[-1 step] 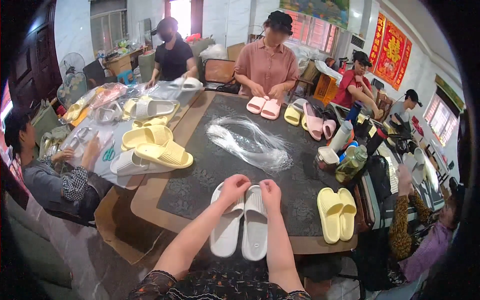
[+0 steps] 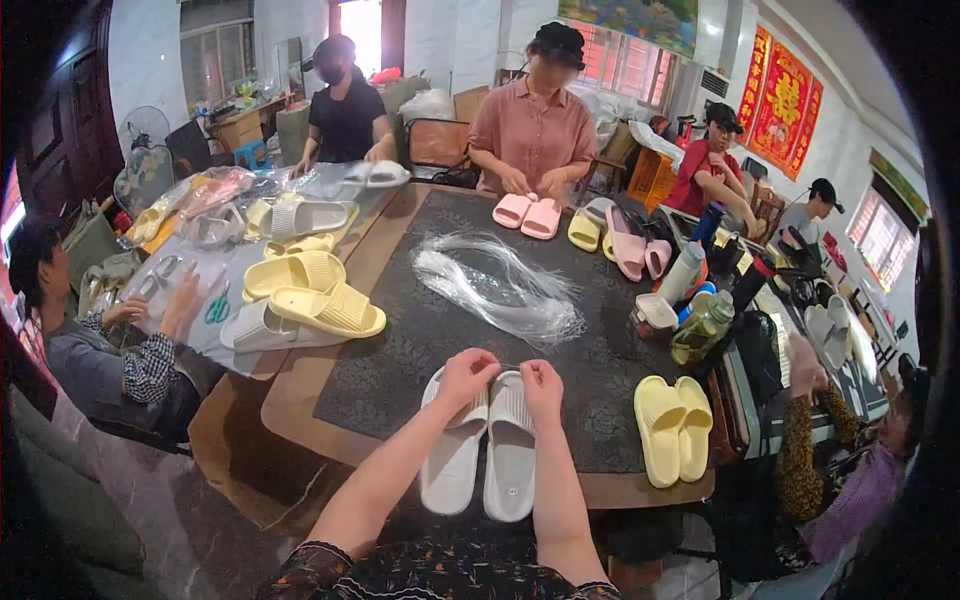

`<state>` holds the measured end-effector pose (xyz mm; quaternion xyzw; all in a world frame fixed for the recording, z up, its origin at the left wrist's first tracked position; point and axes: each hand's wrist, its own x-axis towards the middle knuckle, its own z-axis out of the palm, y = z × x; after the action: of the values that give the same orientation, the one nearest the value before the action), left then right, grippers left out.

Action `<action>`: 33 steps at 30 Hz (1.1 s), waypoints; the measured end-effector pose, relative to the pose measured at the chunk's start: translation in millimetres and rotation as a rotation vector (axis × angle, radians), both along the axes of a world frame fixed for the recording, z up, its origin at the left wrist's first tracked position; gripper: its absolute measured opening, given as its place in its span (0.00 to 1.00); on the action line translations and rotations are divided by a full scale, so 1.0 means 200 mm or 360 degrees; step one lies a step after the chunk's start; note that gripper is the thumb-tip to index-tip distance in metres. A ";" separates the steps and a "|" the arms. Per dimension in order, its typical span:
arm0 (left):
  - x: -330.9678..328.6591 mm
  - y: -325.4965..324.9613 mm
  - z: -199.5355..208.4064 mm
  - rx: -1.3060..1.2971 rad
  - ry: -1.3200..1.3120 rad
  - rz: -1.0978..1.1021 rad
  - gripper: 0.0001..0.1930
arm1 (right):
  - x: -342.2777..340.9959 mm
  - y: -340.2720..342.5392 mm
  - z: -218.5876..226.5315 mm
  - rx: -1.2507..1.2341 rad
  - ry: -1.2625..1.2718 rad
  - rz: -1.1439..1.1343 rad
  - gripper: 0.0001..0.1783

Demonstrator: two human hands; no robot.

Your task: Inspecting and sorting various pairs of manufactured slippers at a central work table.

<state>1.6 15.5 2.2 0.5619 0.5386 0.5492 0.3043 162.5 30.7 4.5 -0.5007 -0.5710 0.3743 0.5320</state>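
Pinching at the straps, the left hand [image 2: 466, 374] and right hand [image 2: 541, 381] close narrow fingertips on the pair of white slippers [image 2: 480, 450] lying side by side at the near edge of the dark table [image 2: 400, 370]. Loose grip here and the pair could slide apart! Clear plastic strands [image 2: 505, 285] lie mid-table, yellow slippers [image 2: 673, 425] to the right, co-workers seated all around this crowded room.

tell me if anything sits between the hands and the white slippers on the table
Nothing visible does. The left hand and the right hand already rest on the strap ends of the white slippers, which lie side by side near the table edge. The bundle of clear strands lies farther away.
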 end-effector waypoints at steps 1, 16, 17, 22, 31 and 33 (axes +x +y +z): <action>0.00 0.00 0.00 0.0014 -0.0024 -0.0017 0.08 | 0.00 0.01 -0.01 0.0001 0.0000 -0.0006 0.08; 0.01 -0.02 0.04 -0.0002 0.0240 -0.0199 0.09 | 0.01 -0.01 0.03 0.0073 -0.0197 0.0220 0.08; 0.01 -0.02 0.05 -0.0020 0.0225 -0.0117 0.09 | 0.01 -0.01 0.04 -0.0015 -0.0090 0.0246 0.08; -0.01 0.01 0.00 0.0050 0.0045 0.0006 0.10 | -0.01 0.03 -0.04 0.0156 -0.0020 0.0015 0.09; 0.01 -0.03 0.07 0.0036 0.0050 -0.0023 0.10 | 0.01 0.06 -0.09 0.0085 0.0015 0.0032 0.10; 0.01 -0.02 0.04 0.0022 0.0128 -0.0131 0.10 | 0.01 0.04 -0.07 0.0105 -0.0122 0.0119 0.10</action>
<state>3.2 11.8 10.4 0.6071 0.5231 0.5170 0.3009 165.4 38.0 -9.5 -0.4753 -0.6212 0.3555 0.5117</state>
